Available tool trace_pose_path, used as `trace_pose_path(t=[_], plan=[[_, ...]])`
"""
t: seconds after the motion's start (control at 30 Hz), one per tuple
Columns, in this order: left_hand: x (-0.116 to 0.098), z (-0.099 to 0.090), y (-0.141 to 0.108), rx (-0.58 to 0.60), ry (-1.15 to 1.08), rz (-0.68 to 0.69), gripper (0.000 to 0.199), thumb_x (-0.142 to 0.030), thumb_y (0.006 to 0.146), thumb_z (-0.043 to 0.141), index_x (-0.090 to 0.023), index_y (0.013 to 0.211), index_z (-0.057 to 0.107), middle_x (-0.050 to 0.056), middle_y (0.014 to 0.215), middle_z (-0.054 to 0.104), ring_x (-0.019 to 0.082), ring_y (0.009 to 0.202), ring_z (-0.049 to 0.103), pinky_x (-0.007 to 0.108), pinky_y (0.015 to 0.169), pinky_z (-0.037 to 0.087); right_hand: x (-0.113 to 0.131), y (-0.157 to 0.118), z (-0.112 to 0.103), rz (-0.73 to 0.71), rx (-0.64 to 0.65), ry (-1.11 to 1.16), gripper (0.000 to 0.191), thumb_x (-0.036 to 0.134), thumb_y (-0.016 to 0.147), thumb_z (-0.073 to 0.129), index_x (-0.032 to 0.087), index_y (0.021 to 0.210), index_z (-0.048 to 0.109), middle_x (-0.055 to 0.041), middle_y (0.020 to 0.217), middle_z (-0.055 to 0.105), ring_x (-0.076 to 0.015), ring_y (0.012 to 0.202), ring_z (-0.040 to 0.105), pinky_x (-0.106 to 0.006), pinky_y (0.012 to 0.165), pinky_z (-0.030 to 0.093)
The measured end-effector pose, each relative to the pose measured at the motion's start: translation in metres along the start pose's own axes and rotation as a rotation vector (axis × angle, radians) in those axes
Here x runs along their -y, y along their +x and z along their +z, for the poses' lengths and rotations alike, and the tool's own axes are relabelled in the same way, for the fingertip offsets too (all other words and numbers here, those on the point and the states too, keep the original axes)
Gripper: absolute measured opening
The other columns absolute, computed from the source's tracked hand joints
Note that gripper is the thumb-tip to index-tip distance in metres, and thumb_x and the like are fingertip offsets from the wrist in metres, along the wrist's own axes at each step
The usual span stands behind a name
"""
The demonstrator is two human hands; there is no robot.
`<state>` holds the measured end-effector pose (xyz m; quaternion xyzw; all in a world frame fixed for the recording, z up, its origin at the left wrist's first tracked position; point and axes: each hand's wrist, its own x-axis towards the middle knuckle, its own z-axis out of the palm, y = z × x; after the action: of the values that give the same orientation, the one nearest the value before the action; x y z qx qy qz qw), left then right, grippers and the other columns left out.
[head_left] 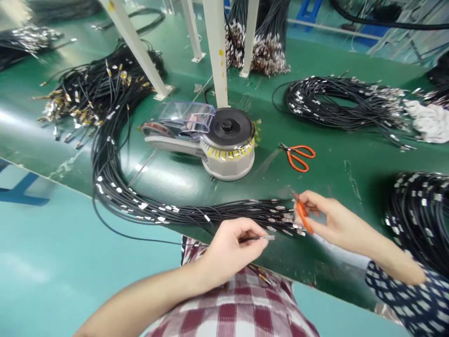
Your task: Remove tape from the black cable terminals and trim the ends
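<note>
The left hand, lower centre, is closed with thumb and fingers pinching a black cable just behind its metal connector, which projects beyond the fingertips. The right hand, lower right, grasps orange-handled snips, fingers curled about the handles. A cable bundle lies above the left hand. Red-handled scissors rest right of the tape dispenser at centre.

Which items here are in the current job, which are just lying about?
In hand or alongside:
- cable end, in the left hand
- orange-handled cutters, in the right hand
- long cable bundle

Apparently idle:
- second orange-handled pair
- white cloth
- far-right coil

Tape dispenser: can't tell.
</note>
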<state>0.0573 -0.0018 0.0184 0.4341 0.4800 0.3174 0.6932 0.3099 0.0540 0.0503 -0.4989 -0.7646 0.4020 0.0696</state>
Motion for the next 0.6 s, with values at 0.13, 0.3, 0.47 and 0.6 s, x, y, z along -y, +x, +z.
trace_pose_path(t=[0.13,0.3,0.47,0.6], plan=[[0.003,-0.003,-0.008,0.044,0.176,0.080,0.011,-0.021,0.084,0.065,-0.015,0.081,0.075,0.006,0.082,0.067,0.014,0.071,0.060,0.022,0.062,0.049,0.028,-0.014,-0.005,-0.099,0.126,-0.214,0.024,0.037,0.078,0.074,0.025,0.092,0.059,0.0007,0.081,0.071,-0.0192,0.073,0.061,-0.029,0.069,0.043],[0.005,-0.008,-0.013,0.038,0.313,0.170,0.012,-0.021,0.086,0.065,-0.015,0.080,0.072,0.004,0.078,0.063,0.012,0.067,0.056,0.018,0.056,0.044,0.041,-0.017,-0.008,-0.198,0.197,-0.464,0.035,0.036,0.075,0.077,0.023,0.062,0.047,0.0062,0.051,0.055,-0.0126,0.048,0.041,-0.028,0.057,0.029],[0.008,-0.010,-0.018,0.017,0.396,0.273,0.010,-0.019,0.087,0.065,-0.015,0.080,0.071,0.003,0.074,0.061,0.010,0.063,0.054,0.017,0.052,0.040,0.043,-0.012,-0.006,-0.314,0.199,-0.557,0.035,0.033,0.078,0.072,0.022,0.058,0.045,0.0071,0.044,0.049,-0.0115,0.042,0.025,-0.030,0.056,0.023],[0.010,-0.012,-0.021,0.010,0.390,0.304,0.007,-0.018,0.086,0.067,-0.015,0.081,0.071,0.002,0.074,0.061,0.009,0.061,0.054,0.017,0.051,0.040,0.046,-0.007,-0.004,-0.346,0.208,-0.573,0.035,0.033,0.083,0.066,0.022,0.058,0.045,0.0064,0.044,0.049,-0.0117,0.042,0.022,-0.030,0.056,0.021]])
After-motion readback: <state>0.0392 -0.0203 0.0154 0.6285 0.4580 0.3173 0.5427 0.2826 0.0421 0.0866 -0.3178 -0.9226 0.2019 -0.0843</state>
